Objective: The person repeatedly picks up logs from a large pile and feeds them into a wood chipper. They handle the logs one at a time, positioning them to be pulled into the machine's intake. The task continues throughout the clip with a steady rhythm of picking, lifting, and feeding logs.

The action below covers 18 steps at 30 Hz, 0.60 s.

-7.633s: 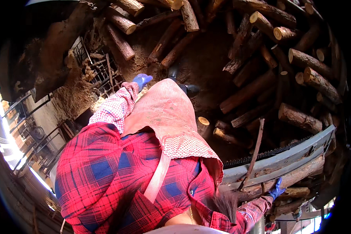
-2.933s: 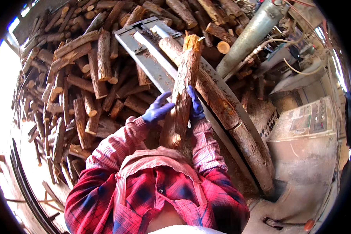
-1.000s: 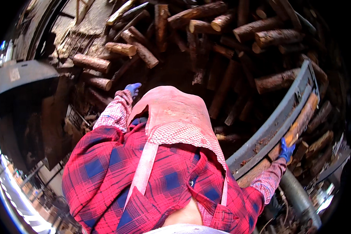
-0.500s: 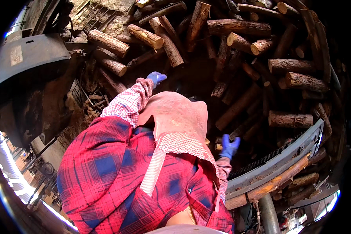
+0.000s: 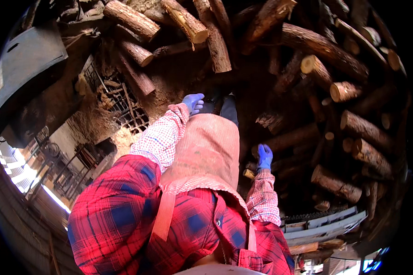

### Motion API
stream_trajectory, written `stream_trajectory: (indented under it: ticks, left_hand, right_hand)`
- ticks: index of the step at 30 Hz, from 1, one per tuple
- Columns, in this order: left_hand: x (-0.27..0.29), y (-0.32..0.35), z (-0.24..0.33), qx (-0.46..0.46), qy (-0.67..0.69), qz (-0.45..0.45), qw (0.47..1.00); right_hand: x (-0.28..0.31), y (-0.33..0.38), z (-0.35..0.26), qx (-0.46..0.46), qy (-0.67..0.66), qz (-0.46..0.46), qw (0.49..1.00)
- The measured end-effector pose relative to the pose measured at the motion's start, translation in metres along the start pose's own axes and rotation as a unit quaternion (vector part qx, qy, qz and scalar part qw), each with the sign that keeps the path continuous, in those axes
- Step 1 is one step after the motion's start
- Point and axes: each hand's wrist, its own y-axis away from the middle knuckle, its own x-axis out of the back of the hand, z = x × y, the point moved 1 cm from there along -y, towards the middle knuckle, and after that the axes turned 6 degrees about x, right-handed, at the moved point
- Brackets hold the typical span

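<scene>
the left hand (image 5: 193,103) curls its fingers loosely by the apron (image 5: 206,144); the right hand's fingers (image 5: 264,156), i can't tell. a dim log (image 5: 294,139) lies just beside those, a metal trough (image 5: 326,233) edges behind, dark ground (image 5: 250,98) opens between both, a log pile (image 5: 335,183) crowds rightward.

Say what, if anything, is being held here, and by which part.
Nothing, as far as shows: the purple-gloved left grip and the purple-gloved right grip both look empty.

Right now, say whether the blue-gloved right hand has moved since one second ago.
Yes: the right hand left the brown wooden log, crossing the grey metal trough to its other side.
</scene>
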Motion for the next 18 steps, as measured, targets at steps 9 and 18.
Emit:
stream_trajectory:
  ticks: [9, 18]
  left_hand:
    - [0.062, -0.229, 0.115, -0.080, 0.379, -0.010, 0.922]
    - [0.041, -0.356, 0.200, -0.141, 0.454, 0.141, 0.869]
  right_hand:
    - [-0.257, -0.223, -0.089, 0.067, 0.034, -0.140, 0.987]
    - [-0.463, -0.344, -0.231, 0.049, 0.253, -0.235, 0.937]
